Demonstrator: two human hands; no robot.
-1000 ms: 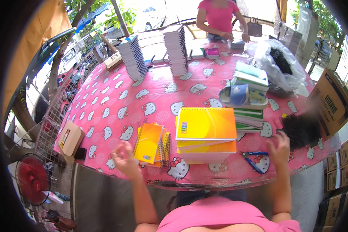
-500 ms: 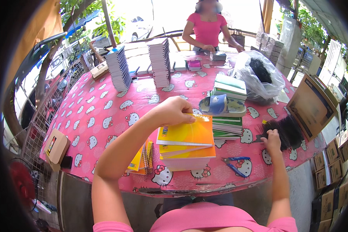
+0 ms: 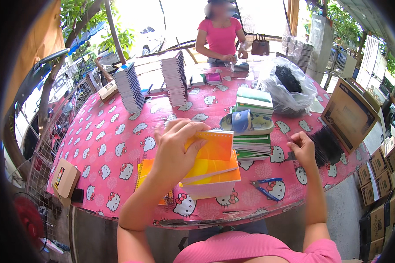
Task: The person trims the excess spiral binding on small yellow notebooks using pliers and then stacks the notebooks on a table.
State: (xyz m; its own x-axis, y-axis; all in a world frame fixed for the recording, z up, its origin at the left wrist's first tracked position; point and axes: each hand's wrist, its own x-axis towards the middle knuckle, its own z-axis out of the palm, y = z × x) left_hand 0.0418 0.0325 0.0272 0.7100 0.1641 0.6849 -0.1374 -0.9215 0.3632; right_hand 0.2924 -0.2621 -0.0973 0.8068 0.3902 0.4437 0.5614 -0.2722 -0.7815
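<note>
My left hand [image 3: 176,151] grips a yellow-orange notebook [image 3: 218,147] by its left side, thumb across the cover. Punched holes run along the notebook's top edge. Under it sits a stack of similar loose notebooks [image 3: 211,189]. Spiral-bound yellow notebooks [image 3: 145,167] lie left of the stack, partly hidden by my forearm. The fingers of my right hand [image 3: 303,150] are pinched together, with a thin dark spiral coil [image 3: 294,164] hanging below them. Beside this hand lies a heap of black spiral coils [image 3: 328,147]. Blue-handled pliers [image 3: 266,188] rest between my arms.
Green notebooks [image 3: 251,146] are stacked beyond the pliers, with a blue patterned slipper [image 3: 245,122] on them. A plastic bag [image 3: 289,94] of black coils, an open cardboard box [image 3: 349,116] and tall notebook stacks [image 3: 174,81] stand farther back. A co-worker [image 3: 222,37] handles notebooks across the table.
My left hand has shifted left and lifted the top notebook, tilting it up from the stack. My right hand has risen from the coil heap, fingers drawn together.
</note>
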